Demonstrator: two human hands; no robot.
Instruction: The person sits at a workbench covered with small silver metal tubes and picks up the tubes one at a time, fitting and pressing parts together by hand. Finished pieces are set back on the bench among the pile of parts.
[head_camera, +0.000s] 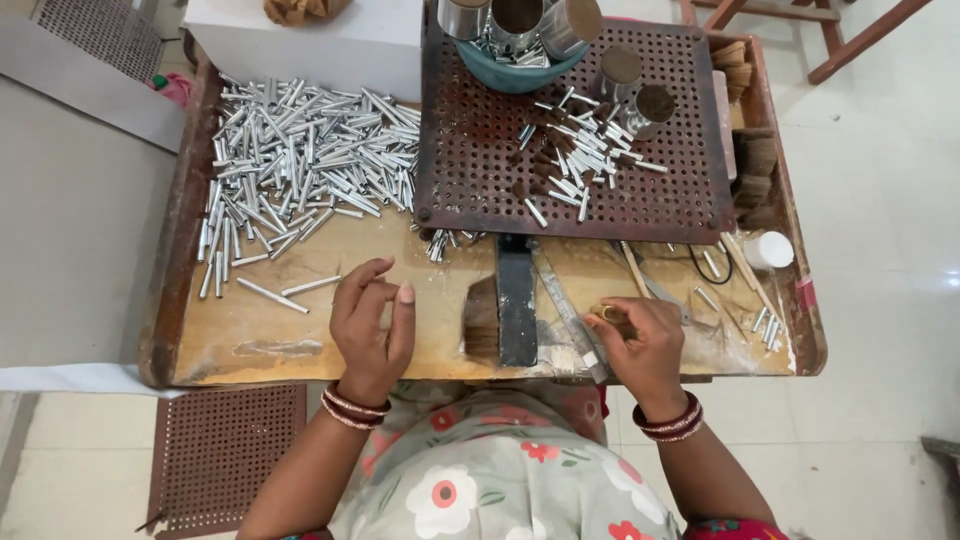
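A worn wooden tray table is sitting on a pale tiled floor, carrying a big heap of small silver metal tubes on its left half and a brown perforated board with more tubes scattered over it on the right. The left hand is hovering over bare wood just below the heap, fingers loosely curled and thumb nearly meeting the forefinger; it appears to be holding nothing, though something tiny could be hiding in the pinch. The right hand is closing around a small brownish bundle, probably fine fibres or bristles, beside a dark block with a brush. Judging by look, the tubes are light, stiff, smooth and prone to rolling, so pinching one at mid-length between thumb and forefinger is looking safest. The bundle is seeming soft and loose, needing a snug grip near its end.
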